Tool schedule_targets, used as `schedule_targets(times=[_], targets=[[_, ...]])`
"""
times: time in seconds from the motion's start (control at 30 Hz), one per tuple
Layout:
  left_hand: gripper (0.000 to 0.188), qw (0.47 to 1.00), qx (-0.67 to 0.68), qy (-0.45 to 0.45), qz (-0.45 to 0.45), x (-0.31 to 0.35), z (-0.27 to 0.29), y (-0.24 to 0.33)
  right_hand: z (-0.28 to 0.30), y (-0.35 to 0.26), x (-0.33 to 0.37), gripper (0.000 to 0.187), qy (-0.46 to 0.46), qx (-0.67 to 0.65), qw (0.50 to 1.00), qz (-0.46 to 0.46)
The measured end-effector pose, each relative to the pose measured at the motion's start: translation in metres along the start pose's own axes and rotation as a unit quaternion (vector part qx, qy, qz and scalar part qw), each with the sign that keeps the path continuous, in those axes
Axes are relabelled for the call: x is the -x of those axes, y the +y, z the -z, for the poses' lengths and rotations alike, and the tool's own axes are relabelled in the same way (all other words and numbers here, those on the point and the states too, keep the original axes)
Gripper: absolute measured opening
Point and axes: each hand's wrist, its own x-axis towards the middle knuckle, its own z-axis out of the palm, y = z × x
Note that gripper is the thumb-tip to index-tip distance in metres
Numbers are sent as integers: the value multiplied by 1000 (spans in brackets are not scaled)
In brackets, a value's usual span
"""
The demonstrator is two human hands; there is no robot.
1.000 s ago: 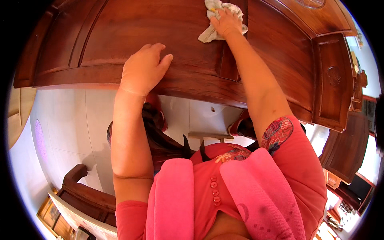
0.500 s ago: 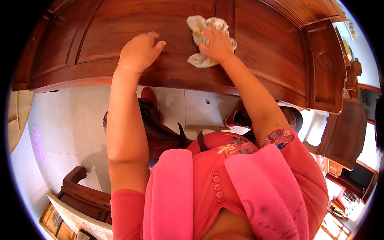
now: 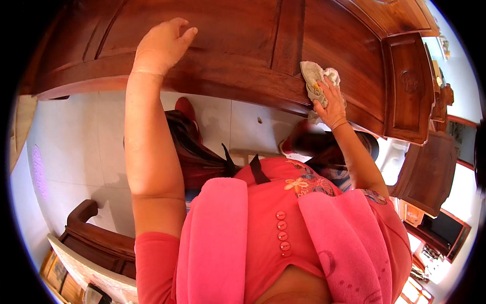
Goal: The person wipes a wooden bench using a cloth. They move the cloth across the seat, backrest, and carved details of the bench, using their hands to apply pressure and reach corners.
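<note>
Right hand [image 3: 331, 104] grips rag [image 3: 315, 76] against wooden cabinet [image 3: 243, 45] (left hand [image 3: 162, 45] flat, open).

Right hand [image 3: 331, 101] covers lower half of crumpled grey cloth [image 3: 315, 76]; palm side unseen. Left hand [image 3: 161, 45]: palm hidden, flat against dark wooden cabinet [image 3: 243, 35]. Cabinet top and left end cut off by picture rim. Carved armrest [image 3: 83, 210] cut off at lower left. Feet mostly hidden under skirt and cabinet edge. Small items on far right shelf too small to tell.
</note>
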Motion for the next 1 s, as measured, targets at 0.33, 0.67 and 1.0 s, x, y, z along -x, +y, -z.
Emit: schedule_targets(times=[0.33,0.67,1.0], targets=[[45,999,19,30,-33,-5,-8,11,-62,-164,-78,71,39,-17,982,183],[46,998,25,-49,13,-15,-20,6,-117,-299,-161,58,27,-4,954,298],[47,998,2,-53,-23,-19,-32,-1,-88,-155,-71,56,117,43,964,233]])
